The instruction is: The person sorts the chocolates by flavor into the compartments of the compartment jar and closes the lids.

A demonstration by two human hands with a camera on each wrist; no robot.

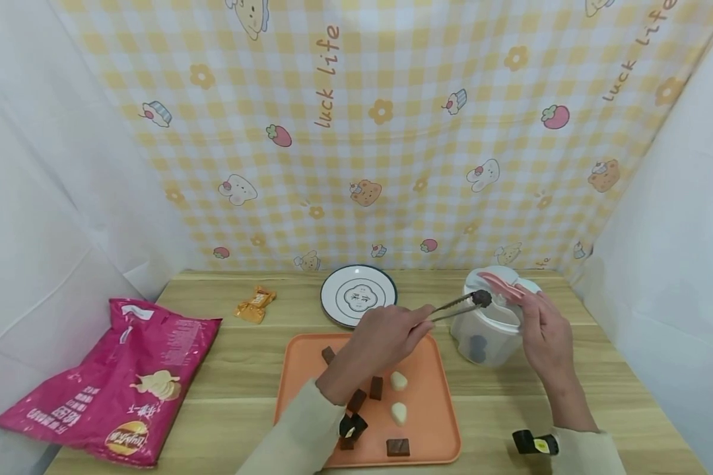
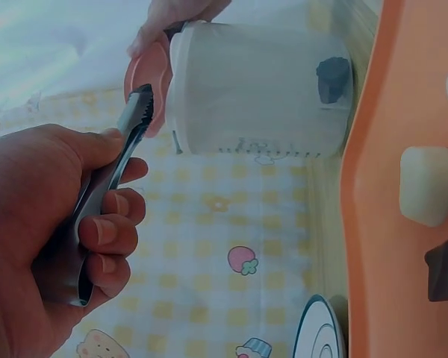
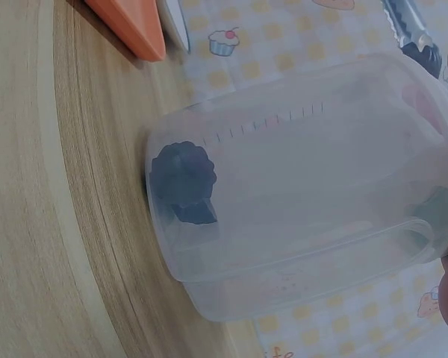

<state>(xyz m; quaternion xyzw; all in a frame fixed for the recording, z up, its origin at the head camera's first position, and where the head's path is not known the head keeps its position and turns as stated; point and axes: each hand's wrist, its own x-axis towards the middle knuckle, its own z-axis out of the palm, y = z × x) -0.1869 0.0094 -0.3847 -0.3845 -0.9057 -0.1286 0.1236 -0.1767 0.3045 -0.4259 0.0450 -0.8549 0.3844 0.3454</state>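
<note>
My left hand [image 1: 412,328] grips metal tongs [image 1: 451,307] that pinch a dark chocolate piece [image 1: 482,298] over the mouth of a clear plastic jar [image 1: 492,333]. My right hand [image 1: 525,305] holds the jar's pink lid flap [image 1: 502,284] up, at the jar's right side. In the left wrist view my left hand [image 2: 104,227] curls round the tongs [image 2: 131,130] beside the jar [image 2: 261,89] and the pink lid [image 2: 151,74]. The right wrist view shows the jar [image 3: 306,209] with dark pieces [image 3: 183,179] at its bottom and the tongs' tip [image 3: 412,28] near its rim.
An orange tray [image 1: 430,422] in front of me carries several dark and white pieces. Behind it stands a white plate [image 1: 358,295]. On the wooden table lie a wrapped candy [image 1: 255,303] and, at the left, a pink chips bag [image 1: 119,382]. A checked cloth hangs behind.
</note>
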